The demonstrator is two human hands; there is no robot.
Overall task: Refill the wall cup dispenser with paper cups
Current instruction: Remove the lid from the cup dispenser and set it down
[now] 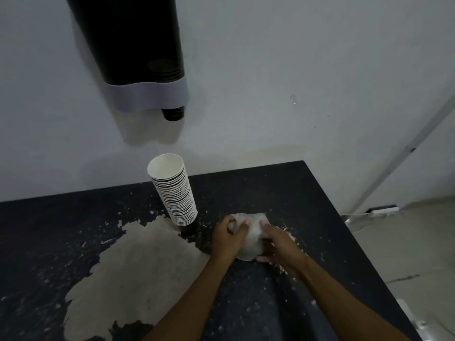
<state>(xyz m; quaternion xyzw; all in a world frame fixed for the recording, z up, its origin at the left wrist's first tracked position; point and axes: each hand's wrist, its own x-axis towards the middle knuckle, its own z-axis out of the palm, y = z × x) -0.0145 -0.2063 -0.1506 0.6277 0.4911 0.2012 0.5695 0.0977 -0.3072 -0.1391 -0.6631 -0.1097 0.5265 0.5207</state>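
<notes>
A dark cup dispenser [133, 43] with a pale bottom collar hangs on the wall at the upper left; the base of a black cup [173, 113] pokes out below it. A tall stack of paper cups [175, 193] with white rims stands upright on the black table [270, 188] under the dispenser. To its right lies a crumpled clear plastic wrapper [251, 236]. My left hand [229, 238] grips the wrapper's left side with curled fingers. My right hand [280, 247] holds its right side, fingers curled over the plastic.
The table's top has a large worn pale patch [138, 262] at the left and scattered flecks. Its right edge drops to a light floor, where a power strip [381, 210] and a cable lie by the wall. A pale strip [406, 148] runs diagonally up the right wall.
</notes>
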